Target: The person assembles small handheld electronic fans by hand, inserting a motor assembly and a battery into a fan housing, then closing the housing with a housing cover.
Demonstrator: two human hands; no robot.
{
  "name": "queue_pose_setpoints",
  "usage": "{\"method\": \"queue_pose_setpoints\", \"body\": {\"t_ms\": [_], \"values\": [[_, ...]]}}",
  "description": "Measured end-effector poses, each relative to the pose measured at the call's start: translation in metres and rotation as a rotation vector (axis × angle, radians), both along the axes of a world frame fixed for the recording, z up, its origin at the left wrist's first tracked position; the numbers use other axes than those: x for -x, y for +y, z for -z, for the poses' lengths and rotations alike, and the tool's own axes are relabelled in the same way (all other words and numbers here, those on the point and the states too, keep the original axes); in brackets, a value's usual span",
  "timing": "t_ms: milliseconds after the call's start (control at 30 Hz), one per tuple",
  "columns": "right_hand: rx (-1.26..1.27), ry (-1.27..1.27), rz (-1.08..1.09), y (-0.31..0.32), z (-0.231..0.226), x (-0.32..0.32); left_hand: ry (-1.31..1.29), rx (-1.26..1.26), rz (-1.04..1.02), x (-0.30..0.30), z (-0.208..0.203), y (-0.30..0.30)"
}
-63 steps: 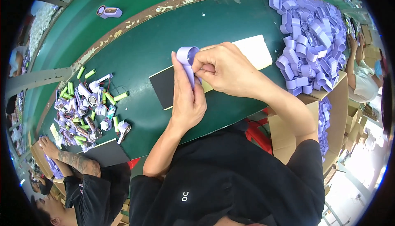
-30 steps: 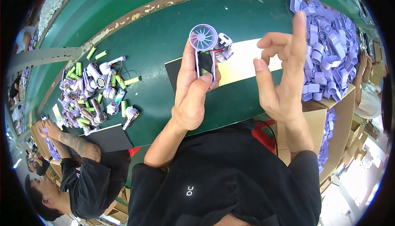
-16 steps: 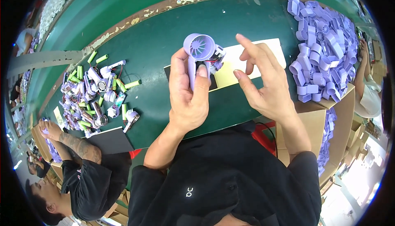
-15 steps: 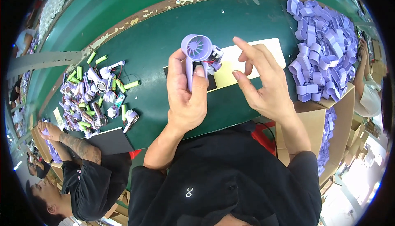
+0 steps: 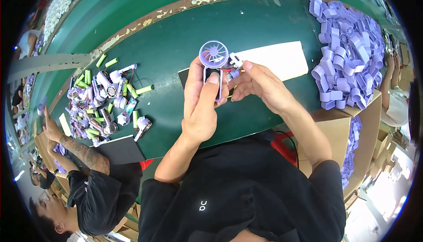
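Observation:
Above the middle of the bench, my left hand [image 5: 200, 105] is closed round a light-purple handheld fan housing [image 5: 214, 53]. Its round, spoked grille stands at the top and its hollow handle points toward me, with my thumb pressed against the handle's opening. On the housing's right hangs a wired fan part [image 5: 235, 60], white and purple with red wires. The fingers of my right hand [image 5: 264, 85] pinch this part, thumb at its edge; the fingertips partly hide it.
Wired fan innards with green battery cells [image 5: 105, 96] lie heaped on the left. A pile of purple housings [image 5: 346, 52] covers the bench's right end, beside a cardboard box [image 5: 328, 140]. Behind my hands lies white paper [image 5: 282, 59]. A co-worker's arm [image 5: 83, 151] is at lower left.
My right hand has moved left and closed on the wired part beside the housing. The housing has tilted, its grille now facing up. A fan on the far green belt has shifted right.

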State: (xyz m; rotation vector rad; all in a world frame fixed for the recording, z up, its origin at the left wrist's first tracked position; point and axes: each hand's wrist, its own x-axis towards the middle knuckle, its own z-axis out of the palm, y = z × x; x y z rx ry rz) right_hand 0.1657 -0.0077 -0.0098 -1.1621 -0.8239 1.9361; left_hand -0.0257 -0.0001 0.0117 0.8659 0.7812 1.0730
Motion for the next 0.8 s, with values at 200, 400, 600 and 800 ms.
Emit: {"method": "queue_pose_setpoints", "body": {"t_ms": [200, 400, 600, 800], "values": [[0.024, -0.014, 0.077, 0.000, 0.001, -0.003, -0.062, 0.030, 0.038, 0.001, -0.001, -0.001], [0.007, -0.013, 0.134, 0.002, -0.002, -0.007, 0.108, -0.085, -0.041, -0.006, 0.002, -0.004], [-0.089, 0.077, 0.236, -0.001, -0.006, -0.014, 0.215, -0.206, -0.048, -0.001, 0.012, -0.003], [-0.466, 0.008, 0.328, -0.004, -0.029, -0.009, 0.239, -0.257, -0.114, -0.002, 0.024, -0.001]]}}
